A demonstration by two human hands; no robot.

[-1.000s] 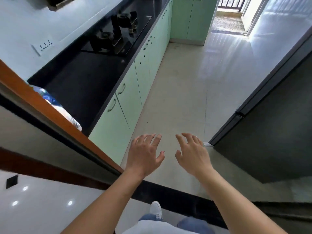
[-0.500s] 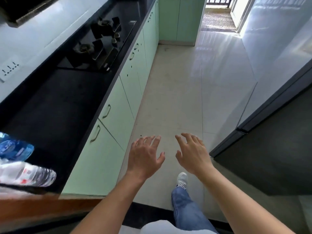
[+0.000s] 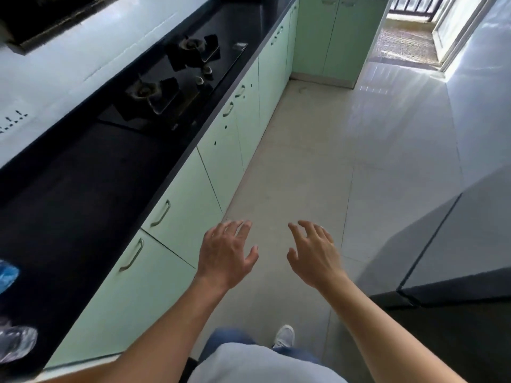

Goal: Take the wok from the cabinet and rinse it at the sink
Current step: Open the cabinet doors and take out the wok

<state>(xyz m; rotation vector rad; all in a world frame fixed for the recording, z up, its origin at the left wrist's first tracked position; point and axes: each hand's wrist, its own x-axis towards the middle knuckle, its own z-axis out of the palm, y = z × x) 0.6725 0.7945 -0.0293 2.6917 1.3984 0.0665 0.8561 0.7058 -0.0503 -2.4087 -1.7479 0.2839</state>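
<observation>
From the head camera, the left hand (image 3: 225, 255) and right hand (image 3: 315, 255) reach forward side by side over the pale, matte tiled floor (image 3: 304, 161). Each grip is open, with fingers spread and lightly bent, holding nothing and touching nothing. The wok cannot be seen. The mint-green cabinets (image 3: 179, 230) that run along the left have flat, smooth doors, all shut, each with a slim curved metal handle (image 3: 161, 214). Above them lies the glossy black tabletop (image 3: 83, 189), long and straight-edged. Set into it is a black glass gas hob (image 3: 177, 78) with two round burners under angular pan supports. At the near left edge of the tabletop are a crinkled clear plastic bottle (image 3: 13, 344) and something blue and shiny (image 3: 7, 275), both blurred. A smooth white wall (image 3: 83, 64) rises behind the tabletop. On the right stands a tall grey appliance (image 3: 456, 244) with flat, satin panels. Below, a white shoe (image 3: 284, 335) stands on the floor beside blue denim.
</observation>
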